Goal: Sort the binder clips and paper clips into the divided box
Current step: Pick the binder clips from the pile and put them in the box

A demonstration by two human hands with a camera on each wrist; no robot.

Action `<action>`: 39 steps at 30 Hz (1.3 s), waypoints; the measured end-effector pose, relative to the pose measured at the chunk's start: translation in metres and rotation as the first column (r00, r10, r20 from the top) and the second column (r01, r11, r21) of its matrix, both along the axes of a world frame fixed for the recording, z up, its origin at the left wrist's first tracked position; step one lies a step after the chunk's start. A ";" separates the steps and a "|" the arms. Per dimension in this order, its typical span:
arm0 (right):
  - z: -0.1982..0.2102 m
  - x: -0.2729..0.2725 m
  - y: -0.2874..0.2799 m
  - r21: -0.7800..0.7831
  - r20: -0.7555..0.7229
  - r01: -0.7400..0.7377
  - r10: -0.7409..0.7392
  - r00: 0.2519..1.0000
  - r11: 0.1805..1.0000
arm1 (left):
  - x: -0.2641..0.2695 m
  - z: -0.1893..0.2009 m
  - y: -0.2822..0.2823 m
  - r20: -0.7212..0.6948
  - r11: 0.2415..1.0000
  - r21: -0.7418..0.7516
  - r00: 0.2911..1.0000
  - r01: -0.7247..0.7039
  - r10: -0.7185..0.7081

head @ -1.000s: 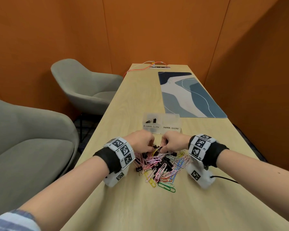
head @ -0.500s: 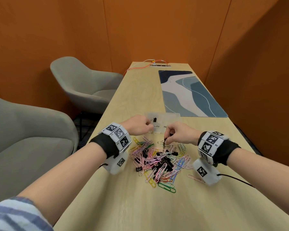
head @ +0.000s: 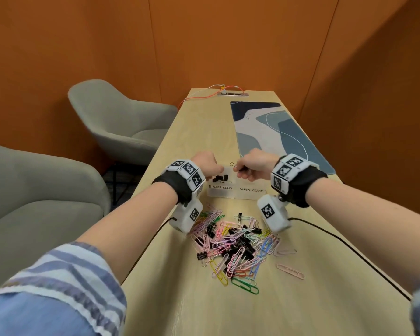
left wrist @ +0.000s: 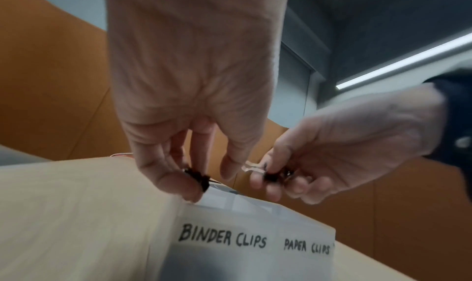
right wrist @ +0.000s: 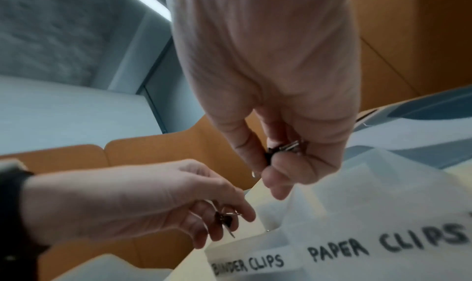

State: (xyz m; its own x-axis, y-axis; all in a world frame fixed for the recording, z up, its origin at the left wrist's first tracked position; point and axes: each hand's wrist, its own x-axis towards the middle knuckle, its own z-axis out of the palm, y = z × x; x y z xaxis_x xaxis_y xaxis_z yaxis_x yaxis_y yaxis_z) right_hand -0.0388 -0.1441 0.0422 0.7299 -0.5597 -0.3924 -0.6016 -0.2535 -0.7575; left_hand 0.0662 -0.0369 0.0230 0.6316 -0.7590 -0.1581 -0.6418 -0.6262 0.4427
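A clear divided box [head: 235, 194] stands on the wooden table, its front labelled "BINDER CLIPS" on the left and "PAPER CLIPS" on the right. Several black binder clips [head: 220, 178] lie in the left compartment. My left hand [head: 207, 163] hovers over that compartment and pinches a black binder clip [left wrist: 196, 177]. My right hand [head: 252, 166] is above the box near the divider and pinches another black binder clip [right wrist: 279, 150], whose wire handle [head: 233, 164] sticks out to the left. A mixed pile of coloured paper clips and black binder clips [head: 235, 243] lies nearer to me.
A blue patterned mat [head: 272, 132] lies behind the box on the right. A cable and a port strip [head: 232, 93] sit at the table's far end. Two grey armchairs [head: 117, 122] stand to the left. A stray pink paper clip [head: 290, 271] lies right of the pile.
Both hands lifted off the pile and moved forward to above the box, each carrying a black binder clip. The view tilted down.
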 end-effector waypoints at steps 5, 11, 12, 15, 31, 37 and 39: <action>-0.006 0.026 0.002 -0.065 -0.064 -0.046 0.042 0.997 0.997 | 0.002 0.001 0.007 -0.243 0.972 -0.218 0.970 -0.086 0.031; 0.000 0.023 0.022 -0.098 0.056 -0.070 0.075 0.996 0.993 | -0.010 0.001 0.039 -0.114 0.963 -0.268 0.993 0.009 -0.041; 0.002 0.016 0.024 -0.131 0.067 -0.100 0.109 0.992 0.986 | -0.013 0.000 0.045 -0.089 0.970 -0.239 0.994 0.042 -0.065; 0.003 -0.009 0.035 -0.179 -0.076 -0.297 0.288 0.955 0.938 | -0.025 -0.008 0.061 -0.057 0.974 -0.075 0.974 0.213 -0.217; -0.042 -0.063 0.037 -0.394 -0.100 -0.377 0.369 0.924 0.838 | -0.053 -0.023 0.068 -0.077 0.901 0.095 0.905 0.423 -0.417; -0.042 -0.084 0.031 0.147 0.108 -0.016 0.000 0.994 0.989 | -0.050 -0.016 0.070 -0.138 0.934 0.013 0.925 0.358 -0.353; -0.044 -0.091 0.027 0.215 0.099 0.026 -0.049 0.994 0.976 | -0.051 -0.014 0.069 -0.102 0.936 -0.014 0.931 0.352 -0.351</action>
